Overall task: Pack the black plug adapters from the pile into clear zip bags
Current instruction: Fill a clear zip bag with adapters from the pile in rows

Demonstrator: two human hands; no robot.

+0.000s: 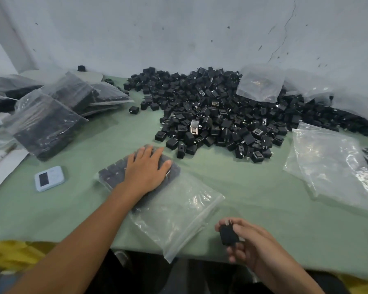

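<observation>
Right hand (255,245) nearest cam, low R, over near table edge: thumb + fingers curled and clamped on one small black cube-shaped plug adapter (227,234), metal prongs at its upper end; held just beside the open end of a clear plastic zip bag (179,215), not touching it. Bag lies flat on pale green table (253,187), mouth toward near edge, far end filled w/ rows of black adapters (113,172) laid side by side. Left hand (146,168) rests palm-down on those rows, fingers straight, slightly apart, pressing thru the plastic. Big loose pile of black plug adapters (221,111) at centre-back against grey wall (179,39), a few strays at its L edge. One empty clear bag (259,83) sits on top of pile, R side. Stack of empty clear zip bags (331,166) on table R of pile. Filled clear bags of adapters (47,126) heaped at L. Small white-blue rectangular device (49,178) w/ dark screen at near L, apart from work bag.
</observation>
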